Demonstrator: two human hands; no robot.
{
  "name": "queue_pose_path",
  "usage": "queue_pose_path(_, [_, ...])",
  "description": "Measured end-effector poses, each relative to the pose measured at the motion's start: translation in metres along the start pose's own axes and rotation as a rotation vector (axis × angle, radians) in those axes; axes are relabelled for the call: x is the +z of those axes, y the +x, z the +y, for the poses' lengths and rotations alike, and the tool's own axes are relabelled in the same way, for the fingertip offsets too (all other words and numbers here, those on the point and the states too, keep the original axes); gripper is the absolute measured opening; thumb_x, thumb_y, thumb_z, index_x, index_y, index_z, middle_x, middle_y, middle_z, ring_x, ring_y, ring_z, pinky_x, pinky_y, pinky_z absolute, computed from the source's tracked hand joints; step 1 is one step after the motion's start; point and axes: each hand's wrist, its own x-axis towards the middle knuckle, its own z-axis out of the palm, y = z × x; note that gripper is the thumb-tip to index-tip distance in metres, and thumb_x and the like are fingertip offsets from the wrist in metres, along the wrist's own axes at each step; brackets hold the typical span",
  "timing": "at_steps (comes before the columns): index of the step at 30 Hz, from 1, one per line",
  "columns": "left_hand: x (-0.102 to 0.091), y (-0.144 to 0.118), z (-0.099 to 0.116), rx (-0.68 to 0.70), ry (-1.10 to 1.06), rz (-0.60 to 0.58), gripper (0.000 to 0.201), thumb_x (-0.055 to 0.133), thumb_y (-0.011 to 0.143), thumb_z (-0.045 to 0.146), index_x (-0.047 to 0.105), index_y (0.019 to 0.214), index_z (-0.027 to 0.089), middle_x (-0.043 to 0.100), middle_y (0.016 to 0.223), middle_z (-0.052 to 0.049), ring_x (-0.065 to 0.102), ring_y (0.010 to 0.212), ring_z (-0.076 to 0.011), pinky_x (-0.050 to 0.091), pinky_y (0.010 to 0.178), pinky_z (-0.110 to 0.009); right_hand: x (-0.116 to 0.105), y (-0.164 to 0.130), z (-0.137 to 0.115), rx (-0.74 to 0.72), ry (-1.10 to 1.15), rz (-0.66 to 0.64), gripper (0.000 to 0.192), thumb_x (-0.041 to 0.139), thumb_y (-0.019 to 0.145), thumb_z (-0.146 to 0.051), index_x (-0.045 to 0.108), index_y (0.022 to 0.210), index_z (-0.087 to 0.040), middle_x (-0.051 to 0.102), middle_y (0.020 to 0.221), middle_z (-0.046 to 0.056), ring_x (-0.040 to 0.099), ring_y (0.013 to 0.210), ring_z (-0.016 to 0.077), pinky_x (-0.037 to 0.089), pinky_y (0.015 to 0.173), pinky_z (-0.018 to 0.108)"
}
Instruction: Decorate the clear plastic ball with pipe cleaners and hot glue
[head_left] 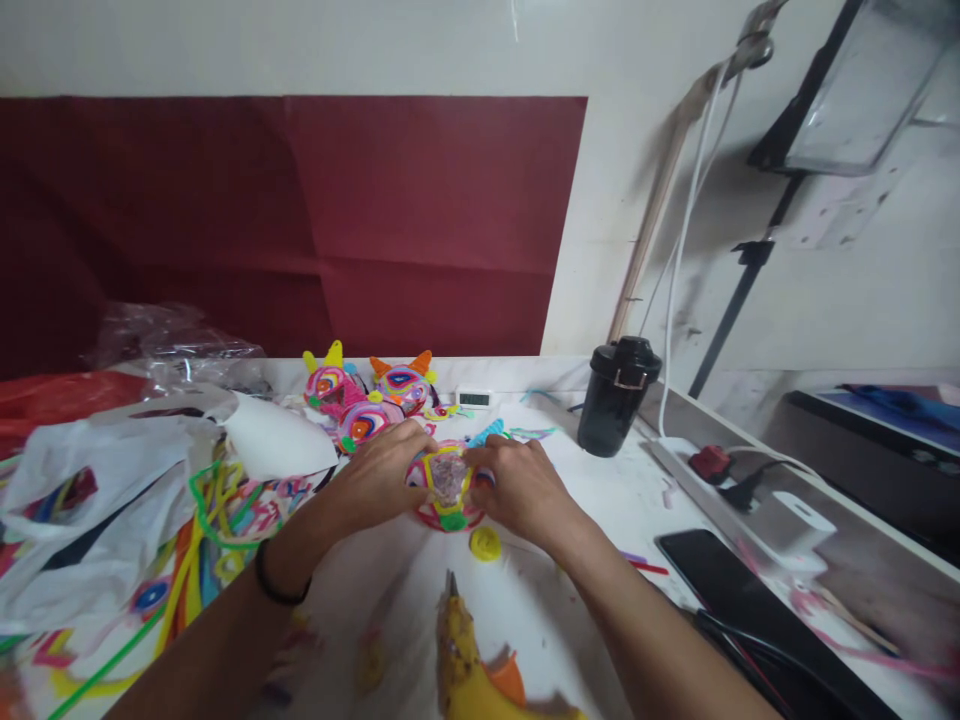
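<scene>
Both my hands press on a round pipe-cleaner craft piece point(448, 487) lying on the white table point(540, 610). It has a pink coiled rim, a yellow frame and a green bit at its near edge. My left hand point(379, 472) grips its left side, and my right hand point(520, 484) grips its right side. A small yellow coil point(485, 543) lies just in front of the piece.
Finished coiled faces with pointed ears point(367, 395) stand behind my hands. Loose pipe cleaners point(214, 510) and plastic bags point(105, 490) cover the left. A yellow glue gun point(469, 665) lies near me. A black cup point(616, 395), power strip point(720, 480) and phone point(731, 590) sit right.
</scene>
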Motion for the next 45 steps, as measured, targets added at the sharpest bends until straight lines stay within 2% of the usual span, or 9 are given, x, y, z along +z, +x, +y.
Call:
queue_pose_path(6, [0.001, -0.001, -0.001, 0.0, 0.013, -0.01, 0.032, 0.067, 0.073, 0.014, 0.064, 0.104, 0.018, 0.064, 0.106, -0.007, 0.059, 0.109, -0.0277, 0.047, 0.094, -0.04, 0.0, 0.0, 0.0, -0.004, 0.025, 0.004, 0.028, 0.064, 0.084, -0.027, 0.074, 0.109, -0.025, 0.07, 0.104, 0.009, 0.066, 0.099, 0.0295, 0.039, 0.08, 0.038])
queue_pose_path(13, [0.01, 0.0, 0.0, 0.097, -0.128, 0.014, 0.055, 0.062, 0.076, 0.014, 0.054, 0.13, 0.022, 0.057, 0.125, -0.007, 0.053, 0.121, -0.0254, 0.043, 0.105, -0.037, 0.004, 0.003, 0.007, 0.016, 0.109, 0.026, 0.037, 0.067, 0.08, -0.025, 0.071, 0.117, -0.025, 0.071, 0.109, 0.007, 0.066, 0.099, 0.0254, 0.042, 0.079, 0.032])
queue_pose_path(18, [0.015, 0.002, -0.004, 0.122, -0.16, -0.029, 0.054, 0.063, 0.085, 0.032, 0.053, 0.138, 0.024, 0.055, 0.118, -0.007, 0.056, 0.11, -0.0263, 0.046, 0.096, -0.039, 0.009, 0.006, 0.01, 0.049, 0.183, 0.048, 0.052, 0.074, 0.076, -0.026, 0.062, 0.126, -0.019, 0.072, 0.119, 0.008, 0.066, 0.105, 0.0248, 0.043, 0.084, 0.031])
queue_pose_path(24, [0.016, 0.002, -0.01, 0.201, -0.096, -0.01, 0.045, 0.058, 0.091, 0.03, 0.056, 0.136, 0.029, 0.054, 0.111, -0.005, 0.055, 0.101, -0.0227, 0.045, 0.088, -0.033, 0.007, 0.006, 0.008, 0.073, 0.23, 0.048, 0.065, 0.081, 0.072, -0.031, 0.053, 0.129, -0.017, 0.073, 0.117, 0.009, 0.068, 0.103, 0.0266, 0.044, 0.081, 0.032])
queue_pose_path(28, [0.014, 0.001, -0.01, 0.218, -0.028, -0.025, 0.045, 0.056, 0.092, 0.023, 0.057, 0.135, 0.034, 0.053, 0.113, -0.004, 0.054, 0.101, -0.0226, 0.043, 0.087, -0.033, 0.004, 0.005, 0.008, 0.078, 0.238, 0.035, 0.066, 0.082, 0.072, -0.03, 0.053, 0.129, -0.017, 0.073, 0.117, 0.01, 0.068, 0.103, 0.028, 0.043, 0.08, 0.033])
queue_pose_path(32, [0.014, 0.001, -0.009, 0.191, 0.013, -0.085, 0.049, 0.061, 0.087, 0.021, 0.058, 0.134, 0.034, 0.051, 0.116, -0.006, 0.052, 0.106, -0.0261, 0.043, 0.089, -0.036, 0.003, 0.005, 0.008, 0.082, 0.239, 0.025, 0.065, 0.082, 0.072, -0.028, 0.053, 0.129, -0.018, 0.074, 0.117, 0.01, 0.068, 0.105, 0.0291, 0.043, 0.082, 0.034])
queue_pose_path(38, [0.017, 0.0, -0.009, 0.232, 0.043, -0.042, 0.042, 0.055, 0.091, 0.027, 0.059, 0.131, 0.035, 0.052, 0.108, -0.004, 0.052, 0.095, -0.0219, 0.044, 0.084, -0.032, 0.002, 0.005, 0.012, 0.072, 0.249, 0.025, 0.066, 0.081, 0.071, -0.026, 0.053, 0.13, -0.02, 0.074, 0.115, 0.009, 0.068, 0.105, 0.0282, 0.043, 0.083, 0.034])
queue_pose_path(42, [0.016, 0.0, -0.008, 0.21, 0.031, -0.039, 0.039, 0.052, 0.091, 0.03, 0.06, 0.129, 0.036, 0.053, 0.105, -0.003, 0.051, 0.094, -0.022, 0.044, 0.083, -0.032, 0.001, 0.005, 0.017, 0.059, 0.272, 0.034, 0.059, 0.079, 0.073, -0.026, 0.057, 0.127, -0.021, 0.076, 0.111, 0.007, 0.069, 0.102, 0.0238, 0.043, 0.082, 0.031])
queue_pose_path(45, [0.016, 0.001, -0.008, 0.202, 0.023, -0.053, 0.04, 0.053, 0.091, 0.028, 0.06, 0.129, 0.036, 0.052, 0.107, -0.004, 0.052, 0.097, -0.0231, 0.043, 0.084, -0.033, 0.0, 0.005, 0.021, 0.047, 0.268, 0.048, 0.043, 0.075, 0.076, -0.023, 0.065, 0.118, -0.022, 0.077, 0.108, 0.005, 0.069, 0.096, 0.0218, 0.043, 0.079, 0.029])
